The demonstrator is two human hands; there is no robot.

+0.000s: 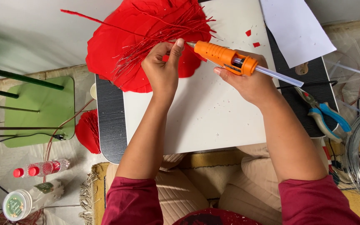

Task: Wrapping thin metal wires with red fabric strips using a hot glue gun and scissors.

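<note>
The left hand (163,66) pinches thin red strands (155,39) against the red paper flower (117,50) on the counter (205,112), pinning them just beside the nozzle of the orange glue gun (223,57), which the right hand (248,81) grips.

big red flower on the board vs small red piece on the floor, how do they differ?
The big red paper flower lies on the white board, under the left hand; the small red piece lies on the floor beside the board, untouched. The flower is far larger and spread flat. The piece is partly hidden by the board's edge. Both are red with thin strands.
</note>
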